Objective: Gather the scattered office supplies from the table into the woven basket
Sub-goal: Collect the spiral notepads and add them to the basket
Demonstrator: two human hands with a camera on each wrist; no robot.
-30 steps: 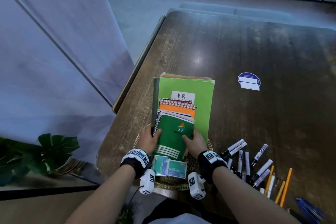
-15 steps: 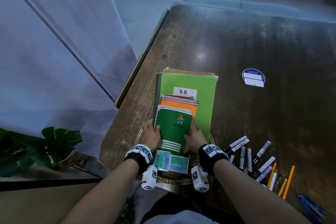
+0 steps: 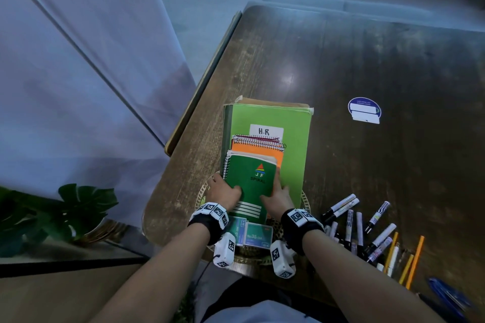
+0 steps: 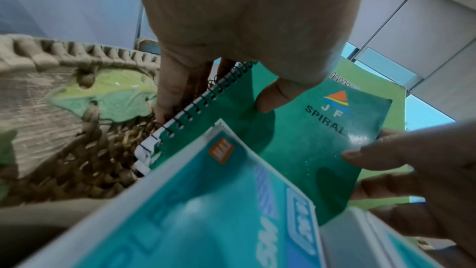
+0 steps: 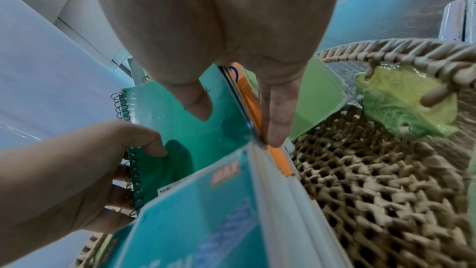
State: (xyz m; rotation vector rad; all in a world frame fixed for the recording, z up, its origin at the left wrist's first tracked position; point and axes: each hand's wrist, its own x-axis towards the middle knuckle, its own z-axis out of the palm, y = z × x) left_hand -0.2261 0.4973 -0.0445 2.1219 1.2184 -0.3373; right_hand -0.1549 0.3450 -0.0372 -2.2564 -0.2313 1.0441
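Since the earlier frames, both hands have slid further up the sides of the stack, which sits in the same place over the basket.

The left hand [image 3: 224, 191] grips the spiral-bound edge of the dark green notebook [image 3: 249, 186]: its thumb lies on the cover and its fingers [image 4: 171, 89] curl down past the wire coil. The right hand [image 3: 278, 195] grips the opposite edge, thumb on the cover and fingers [image 5: 279, 113] pressed along the side of the stack against the orange notebook [image 3: 267, 152] underneath.

The dark green notebook lies on top, the orange notebook under it, and both rest on a large light green folder [image 3: 291, 144] labelled "H.R". A brown folder [image 3: 273, 102] shows at the far edge below that.

The near end of the stack lies inside the woven basket [image 3: 304, 199]; the far end extends out over the wooden table [image 3: 367, 60]. Two teal boxes [image 3: 253, 236] lie on the near end of the stack, by the wrists.

On the table to the right of the basket lie scattered markers [image 3: 349, 220] and orange pencils [image 3: 414, 257]. A round blue sticker [image 3: 364, 109] sits further back. A leafy plant [image 3: 78, 207] stands off to the left.
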